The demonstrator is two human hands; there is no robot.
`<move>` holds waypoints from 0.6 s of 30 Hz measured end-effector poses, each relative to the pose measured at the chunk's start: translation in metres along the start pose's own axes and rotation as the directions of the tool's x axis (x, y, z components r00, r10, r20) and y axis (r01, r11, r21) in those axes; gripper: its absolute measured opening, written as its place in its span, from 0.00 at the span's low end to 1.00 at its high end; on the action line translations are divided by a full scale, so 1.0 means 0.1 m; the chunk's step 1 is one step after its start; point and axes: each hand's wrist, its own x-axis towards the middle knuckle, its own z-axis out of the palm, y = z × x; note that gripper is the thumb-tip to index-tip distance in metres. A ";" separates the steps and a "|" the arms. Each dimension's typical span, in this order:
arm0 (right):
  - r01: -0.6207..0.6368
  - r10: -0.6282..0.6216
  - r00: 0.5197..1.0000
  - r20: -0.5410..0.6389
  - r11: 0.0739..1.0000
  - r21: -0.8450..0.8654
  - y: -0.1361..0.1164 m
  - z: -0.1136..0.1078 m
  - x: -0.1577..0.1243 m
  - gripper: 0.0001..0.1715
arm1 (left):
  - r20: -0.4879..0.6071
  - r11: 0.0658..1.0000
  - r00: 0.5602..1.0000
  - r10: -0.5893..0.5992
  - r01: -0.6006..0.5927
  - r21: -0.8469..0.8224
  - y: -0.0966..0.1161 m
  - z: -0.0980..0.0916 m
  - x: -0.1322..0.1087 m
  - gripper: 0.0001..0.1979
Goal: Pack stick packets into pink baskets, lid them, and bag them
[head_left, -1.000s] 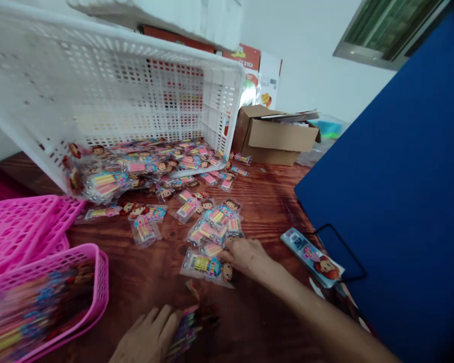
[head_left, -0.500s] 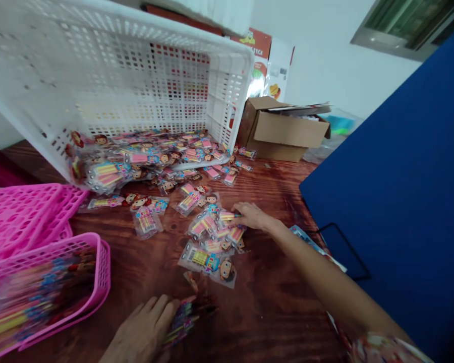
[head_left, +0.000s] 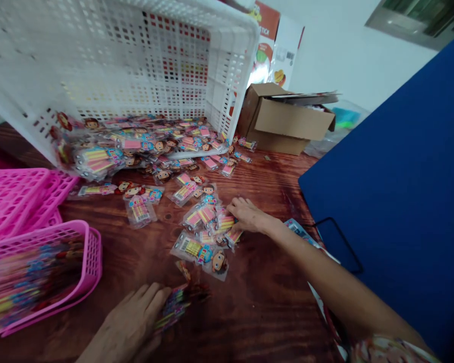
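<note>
Many small clear packets with cartoon heads and pink and yellow sticks spill from a tipped white basket (head_left: pixel 144 55) onto the wooden table (head_left: pixel 257 302). My right hand (head_left: pixel 247 216) reaches into a loose heap of packets (head_left: pixel 206 222), its fingers curled on one of them. My left hand (head_left: pixel 130 322) lies near the front edge, fingers pressed on a small stack of packets (head_left: pixel 174 308). One packet (head_left: pixel 199 250) lies flat between my two hands.
A pink basket (head_left: pixel 41 275) full of packets stands at the left, with empty pink baskets (head_left: pixel 18 196) behind it. A cardboard box (head_left: pixel 287 123) sits at the back. A blue panel (head_left: pixel 393 176) fills the right side, with a larger packet (head_left: pixel 300 232) at its foot.
My right hand went from the near side of the heap up to its far side, then drew back a little. My left hand stayed on its stack. The view tilted down.
</note>
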 end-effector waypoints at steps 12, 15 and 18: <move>-0.049 0.161 0.980 -0.115 0.762 0.646 0.44 0.21 -0.27 0.11 | 0.004 0.998 1.000 0.016 -0.016 -0.059 0.09 -0.25 0.26 0.22; -0.111 0.227 0.957 -0.183 0.866 0.488 0.41 0.21 -0.34 0.11 | -0.025 0.999 0.999 0.021 -0.023 -0.049 0.06 -0.20 0.19 0.23; -0.185 0.326 0.920 -0.217 0.849 0.495 0.40 0.25 -0.41 0.13 | 0.000 0.999 1.000 0.006 -0.006 -0.054 0.04 -0.13 0.12 0.24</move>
